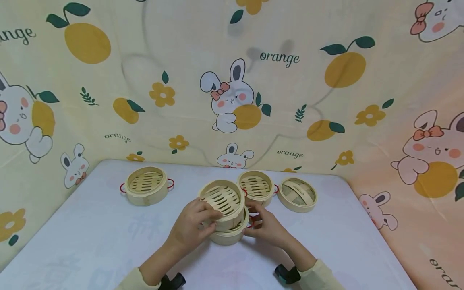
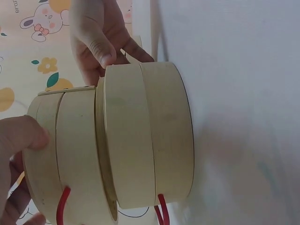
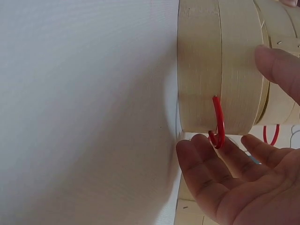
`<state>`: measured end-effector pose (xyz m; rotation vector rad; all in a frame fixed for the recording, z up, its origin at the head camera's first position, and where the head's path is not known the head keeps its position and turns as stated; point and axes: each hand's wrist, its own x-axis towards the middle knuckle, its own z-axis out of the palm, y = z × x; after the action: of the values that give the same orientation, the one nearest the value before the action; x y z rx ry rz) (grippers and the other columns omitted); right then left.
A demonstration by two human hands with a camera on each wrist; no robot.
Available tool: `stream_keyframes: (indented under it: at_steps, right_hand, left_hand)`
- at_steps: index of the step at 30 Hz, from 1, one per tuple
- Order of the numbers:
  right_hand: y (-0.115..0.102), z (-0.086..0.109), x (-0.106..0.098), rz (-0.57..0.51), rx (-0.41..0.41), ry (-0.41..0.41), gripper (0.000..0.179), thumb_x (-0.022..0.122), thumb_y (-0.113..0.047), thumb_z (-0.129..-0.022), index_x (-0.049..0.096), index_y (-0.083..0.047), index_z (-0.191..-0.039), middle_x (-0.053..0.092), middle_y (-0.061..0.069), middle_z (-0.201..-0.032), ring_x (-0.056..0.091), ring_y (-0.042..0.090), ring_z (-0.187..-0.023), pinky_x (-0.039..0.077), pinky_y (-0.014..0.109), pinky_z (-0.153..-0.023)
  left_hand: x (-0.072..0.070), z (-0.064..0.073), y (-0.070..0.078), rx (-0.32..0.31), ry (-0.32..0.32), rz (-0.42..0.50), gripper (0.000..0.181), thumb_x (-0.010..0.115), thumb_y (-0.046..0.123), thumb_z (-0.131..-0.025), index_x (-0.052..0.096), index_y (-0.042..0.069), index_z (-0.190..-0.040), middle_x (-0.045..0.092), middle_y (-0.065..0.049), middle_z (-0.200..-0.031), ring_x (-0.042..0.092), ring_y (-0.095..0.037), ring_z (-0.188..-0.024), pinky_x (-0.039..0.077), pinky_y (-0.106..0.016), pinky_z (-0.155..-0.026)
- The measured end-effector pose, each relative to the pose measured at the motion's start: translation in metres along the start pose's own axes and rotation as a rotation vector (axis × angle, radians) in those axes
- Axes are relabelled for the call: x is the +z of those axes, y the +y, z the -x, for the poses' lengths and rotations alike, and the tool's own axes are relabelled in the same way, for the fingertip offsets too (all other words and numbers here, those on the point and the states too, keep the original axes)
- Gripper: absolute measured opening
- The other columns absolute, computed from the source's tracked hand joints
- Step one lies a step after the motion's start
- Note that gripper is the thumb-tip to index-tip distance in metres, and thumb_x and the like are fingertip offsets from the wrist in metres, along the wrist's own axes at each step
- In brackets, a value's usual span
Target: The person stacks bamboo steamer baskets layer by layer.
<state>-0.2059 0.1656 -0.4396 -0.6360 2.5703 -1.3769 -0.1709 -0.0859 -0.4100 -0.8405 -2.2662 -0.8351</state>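
Two round bamboo steamer baskets stand one above the other in front of me. My left hand [image 1: 190, 223] grips the upper basket [image 1: 224, 197], thumb on its outer wall and fingers at the far side. This basket sits slightly tilted and off-centre over the lower basket [image 1: 227, 238], which rests on the table. Beside the lower basket's right side is my right hand [image 1: 266, 226], its thumb near the rim. In the right wrist view its loosely extended fingers [image 3: 211, 171] lie by the red handle [image 3: 219, 123]; firm contact is unclear.
A separate steamer basket [image 1: 146, 197] with red handles stands at the back left of the white table [image 1: 90, 241]. Just behind the stack is another basket [image 1: 255, 186], with a woven bamboo lid [image 1: 298, 195] to its right. A patterned cloth [image 1: 174, 52] hangs behind the table.
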Motion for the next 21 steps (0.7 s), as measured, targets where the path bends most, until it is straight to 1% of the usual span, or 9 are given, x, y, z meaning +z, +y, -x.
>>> stream_keyframes:
  at_steps: [3,4,10,13,17,21]
  right_hand:
    - [-0.003,0.001,0.0,0.004,0.005,-0.002,0.07,0.075,-0.027,-0.067,0.037,-0.028,-0.125,0.052,0.006,-0.113,0.056,0.024,-0.091,0.05,0.037,-0.073]
    - [-0.006,0.002,-0.001,-0.003,0.007,-0.005,0.069,0.074,-0.025,-0.067,0.037,-0.027,-0.126,0.051,0.007,-0.113,0.055,0.026,-0.092,0.049,0.038,-0.073]
    - [-0.03,0.008,-0.005,-0.04,0.006,-0.019,0.069,0.072,-0.015,-0.07,0.036,-0.017,-0.129,0.05,0.015,-0.113,0.053,0.036,-0.093,0.047,0.047,-0.075]
    - [-0.036,0.01,-0.006,-0.031,0.012,-0.022,0.069,0.072,-0.015,-0.07,0.036,-0.015,-0.129,0.05,0.015,-0.114,0.053,0.036,-0.093,0.048,0.046,-0.075]
    - [-0.033,0.009,-0.005,-0.046,0.018,-0.016,0.068,0.072,-0.015,-0.07,0.037,-0.016,-0.128,0.05,0.015,-0.113,0.053,0.036,-0.094,0.047,0.047,-0.075]
    - [-0.017,0.005,-0.001,-0.029,0.016,-0.005,0.068,0.073,-0.02,-0.069,0.037,-0.02,-0.127,0.051,0.011,-0.112,0.054,0.032,-0.093,0.049,0.042,-0.074]
  left_hand:
    - [0.001,0.001,0.001,-0.007,-0.001,-0.005,0.026,0.069,0.012,-0.065,0.066,0.025,-0.087,0.054,0.013,-0.083,0.049,-0.009,-0.086,0.036,-0.043,-0.095]
    - [0.002,0.001,0.002,-0.007,0.0,-0.009,0.026,0.069,0.012,-0.065,0.066,0.025,-0.087,0.054,0.013,-0.083,0.05,-0.009,-0.087,0.036,-0.043,-0.095]
    - [0.003,0.001,0.004,0.002,-0.002,-0.009,0.026,0.07,0.014,-0.065,0.066,0.026,-0.087,0.054,0.013,-0.085,0.05,-0.01,-0.089,0.036,-0.042,-0.095]
    - [0.004,0.001,0.005,0.012,0.0,-0.003,0.026,0.07,0.013,-0.064,0.066,0.026,-0.087,0.054,0.013,-0.084,0.05,-0.011,-0.089,0.035,-0.043,-0.095]
    - [0.005,0.001,0.006,0.027,0.006,0.001,0.026,0.07,0.013,-0.064,0.067,0.026,-0.087,0.055,0.012,-0.083,0.051,-0.011,-0.088,0.035,-0.044,-0.095]
    - [0.007,0.002,0.007,0.039,0.005,-0.01,0.026,0.07,0.013,-0.064,0.067,0.026,-0.087,0.055,0.012,-0.083,0.051,-0.011,-0.089,0.035,-0.044,-0.095]
